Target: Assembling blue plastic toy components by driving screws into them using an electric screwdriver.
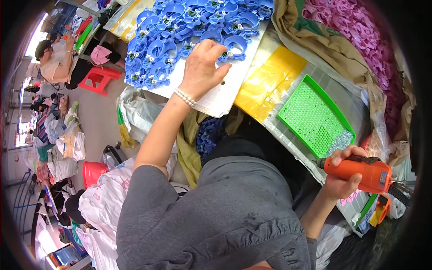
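Note:
My left hand (203, 67), with a pearl-like bracelet at its wrist, reaches over the near edge of a heap of blue plastic ring-shaped parts (155, 49). Its fingers are bent and the thumb stands apart, with nothing seen held between them. A single blue part (236, 44) lies just beyond the fingertips. On the right, my right hand (342, 180) is wrapped around an orange electric screwdriver (366, 174), its dark tip pointing left. Close to that tip is a green perforated tray (310, 114), with small silvery screws (340, 140) gathered in its near corner.
Pink plastic parts (351, 36) fill a sack at the far right. Yellow tape (270, 83) covers part of the table. Below its edge, an open sack holds dark blue parts (209, 135). A red stool (99, 80), white sacks (114, 189) and another person (56, 63) are at left.

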Tool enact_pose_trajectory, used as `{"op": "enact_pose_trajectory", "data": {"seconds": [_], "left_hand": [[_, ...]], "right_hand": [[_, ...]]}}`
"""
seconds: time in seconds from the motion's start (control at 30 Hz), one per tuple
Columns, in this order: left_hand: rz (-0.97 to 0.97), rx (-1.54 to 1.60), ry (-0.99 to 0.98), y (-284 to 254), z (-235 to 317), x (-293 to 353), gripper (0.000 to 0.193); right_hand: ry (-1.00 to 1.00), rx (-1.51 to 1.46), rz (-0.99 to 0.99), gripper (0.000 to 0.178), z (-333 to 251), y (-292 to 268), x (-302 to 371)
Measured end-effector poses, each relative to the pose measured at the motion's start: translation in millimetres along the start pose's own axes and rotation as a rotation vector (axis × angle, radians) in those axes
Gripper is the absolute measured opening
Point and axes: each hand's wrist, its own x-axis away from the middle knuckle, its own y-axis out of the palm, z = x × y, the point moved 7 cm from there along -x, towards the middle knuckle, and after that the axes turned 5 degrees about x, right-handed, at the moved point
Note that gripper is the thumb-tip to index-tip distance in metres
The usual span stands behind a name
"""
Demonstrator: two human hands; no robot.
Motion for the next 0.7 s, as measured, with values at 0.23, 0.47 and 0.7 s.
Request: {"op": "enact_pose_trajectory", "data": {"seconds": [0.23,0.47,0.7], "left_hand": [[-0.053,-0.163,-0.036,24.9,-8.0,-2.0,0.018],[-0.007,-0.166,-0.003,30.2,-10.4,0.7,0.009],[-0.017,-0.035,-0.084,30.1,-18.2,2.9,0.014]], "right_hand": [[-0.015,0.019,0.022,0.063,-1.8,-9.8,4.7],[0.012,0.001,0.070,0.064,2.4,-13.9,3.7],[0.006,0.005,0.067,0.063,3.3,-9.2,3.0]]}}
